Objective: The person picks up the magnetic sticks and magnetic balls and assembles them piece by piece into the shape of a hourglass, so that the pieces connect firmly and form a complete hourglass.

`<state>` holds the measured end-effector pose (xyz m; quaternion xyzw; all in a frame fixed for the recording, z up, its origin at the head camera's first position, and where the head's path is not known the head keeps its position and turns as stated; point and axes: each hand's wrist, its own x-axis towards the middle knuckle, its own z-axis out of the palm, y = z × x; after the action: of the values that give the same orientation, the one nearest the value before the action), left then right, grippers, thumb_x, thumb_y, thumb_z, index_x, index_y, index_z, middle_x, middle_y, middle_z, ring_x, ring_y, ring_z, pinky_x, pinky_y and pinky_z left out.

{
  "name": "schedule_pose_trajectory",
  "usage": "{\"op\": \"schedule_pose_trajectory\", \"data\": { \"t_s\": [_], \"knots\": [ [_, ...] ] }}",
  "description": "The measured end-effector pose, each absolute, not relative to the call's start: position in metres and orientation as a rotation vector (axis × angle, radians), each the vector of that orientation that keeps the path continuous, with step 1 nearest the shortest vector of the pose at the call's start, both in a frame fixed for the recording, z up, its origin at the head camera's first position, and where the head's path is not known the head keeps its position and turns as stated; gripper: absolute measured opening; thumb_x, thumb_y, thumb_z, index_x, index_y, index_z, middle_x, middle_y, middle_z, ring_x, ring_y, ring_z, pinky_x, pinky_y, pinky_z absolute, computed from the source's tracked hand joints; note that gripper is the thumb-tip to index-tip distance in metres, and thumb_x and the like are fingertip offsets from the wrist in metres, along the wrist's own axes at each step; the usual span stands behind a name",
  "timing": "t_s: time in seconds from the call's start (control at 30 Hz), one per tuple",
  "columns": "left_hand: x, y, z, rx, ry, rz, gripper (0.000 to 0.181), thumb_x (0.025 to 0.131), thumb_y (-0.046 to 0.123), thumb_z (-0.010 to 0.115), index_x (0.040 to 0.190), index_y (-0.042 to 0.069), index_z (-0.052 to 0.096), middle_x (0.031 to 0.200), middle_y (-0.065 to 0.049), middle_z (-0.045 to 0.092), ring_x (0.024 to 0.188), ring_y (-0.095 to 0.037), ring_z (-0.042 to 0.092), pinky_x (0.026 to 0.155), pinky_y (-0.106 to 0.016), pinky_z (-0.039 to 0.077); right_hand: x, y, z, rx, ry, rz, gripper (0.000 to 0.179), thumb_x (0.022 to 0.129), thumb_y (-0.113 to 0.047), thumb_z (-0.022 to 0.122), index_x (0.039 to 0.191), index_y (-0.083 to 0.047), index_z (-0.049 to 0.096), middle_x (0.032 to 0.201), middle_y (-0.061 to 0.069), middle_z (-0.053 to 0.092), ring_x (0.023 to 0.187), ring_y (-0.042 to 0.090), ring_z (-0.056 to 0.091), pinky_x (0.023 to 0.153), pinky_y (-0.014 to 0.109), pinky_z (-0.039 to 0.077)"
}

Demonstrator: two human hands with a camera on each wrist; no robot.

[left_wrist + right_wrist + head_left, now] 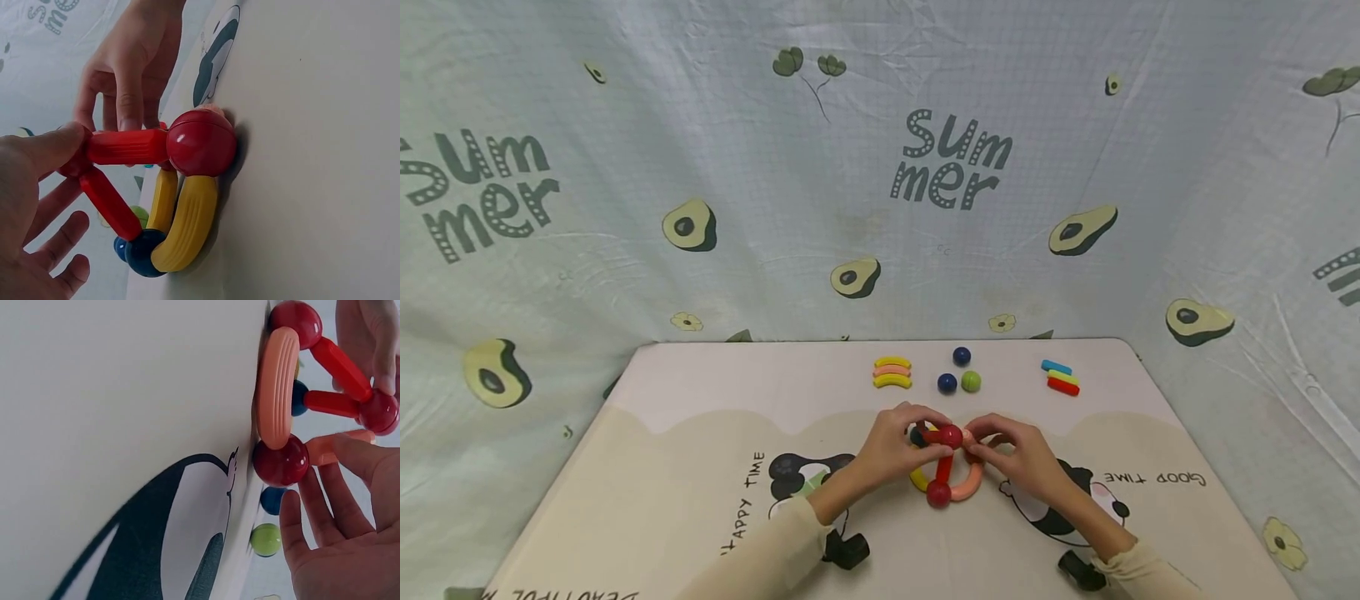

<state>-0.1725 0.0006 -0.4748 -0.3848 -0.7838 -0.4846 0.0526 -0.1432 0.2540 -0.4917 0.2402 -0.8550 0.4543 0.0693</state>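
Note:
A frame of balls and rods stands on the table between both hands. Its base has curved yellow rods point(187, 225), a curved peach rod point(277, 387), a near red ball point(938, 494), another red ball point(281, 460) and a dark blue ball point(145, 253). Two red rods point(128, 147) slope up to a raised red ball point(951, 436). My left hand point(898, 442) pinches that raised ball between thumb and fingers. My right hand point(1018, 454) holds a peach rod point(325, 449) between thumb and fingers, one end at the base's red ball and the other close by the raised ball.
Behind the frame lie two dark blue balls point(947, 383) and a green ball point(971, 381). Yellow and peach curved rods point(892, 372) sit at the back left of these. Blue, yellow-green and red straight rods point(1061, 377) lie at the back right. A printed curtain point(775, 183) hangs behind the table.

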Motion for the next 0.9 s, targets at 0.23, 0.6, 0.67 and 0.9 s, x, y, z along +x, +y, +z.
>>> {"op": "schedule_pose_trajectory", "data": {
  "t_s": [0.23, 0.6, 0.67, 0.9],
  "knots": [
    [-0.178, -0.0051, -0.4712, -1.201, -2.437, -1.402, 0.031, 0.087, 0.02, 0.084, 0.116, 0.012, 0.076, 0.108, 0.0, 0.077, 0.094, -0.025, 0.064, 0.08, -0.044, 0.054, -0.1433, 0.2524, -0.495, 0.738, -2.599, 1.337, 0.022, 0.093, -0.015, 0.076, 0.115, -0.021, 0.073, 0.104, -0.011, 0.074, 0.092, 0.008, 0.068, 0.079, 0.03, 0.058],
    [-0.1811, -0.0069, -0.4685, -1.247, -2.475, -1.429, 0.034, 0.089, 0.018, 0.083, 0.12, 0.01, 0.075, 0.112, -0.002, 0.076, 0.099, -0.026, 0.065, 0.084, -0.047, 0.054, -0.141, 0.2489, -0.4976, 0.746, -2.606, 1.293, 0.028, 0.091, -0.008, 0.078, 0.117, -0.015, 0.074, 0.108, -0.006, 0.074, 0.094, 0.011, 0.066, 0.079, 0.031, 0.058],
    [-0.1815, -0.0066, -0.4686, -1.241, -2.478, -1.436, 0.034, 0.088, 0.018, 0.083, 0.12, 0.01, 0.075, 0.112, -0.002, 0.076, 0.1, -0.026, 0.065, 0.085, -0.047, 0.053, -0.1412, 0.2489, -0.498, 0.746, -2.601, 1.292, 0.027, 0.091, -0.008, 0.078, 0.117, -0.015, 0.073, 0.108, -0.006, 0.074, 0.094, 0.011, 0.066, 0.079, 0.031, 0.058],
    [-0.1794, -0.0061, -0.4697, -1.195, -2.504, -1.445, 0.033, 0.089, 0.019, 0.082, 0.121, 0.011, 0.075, 0.113, -0.001, 0.076, 0.098, -0.024, 0.064, 0.083, -0.048, 0.053, -0.1411, 0.2487, -0.4989, 0.742, -2.591, 1.291, 0.027, 0.091, -0.008, 0.078, 0.117, -0.015, 0.074, 0.109, -0.006, 0.073, 0.095, 0.011, 0.066, 0.079, 0.03, 0.058]
  ]
}}
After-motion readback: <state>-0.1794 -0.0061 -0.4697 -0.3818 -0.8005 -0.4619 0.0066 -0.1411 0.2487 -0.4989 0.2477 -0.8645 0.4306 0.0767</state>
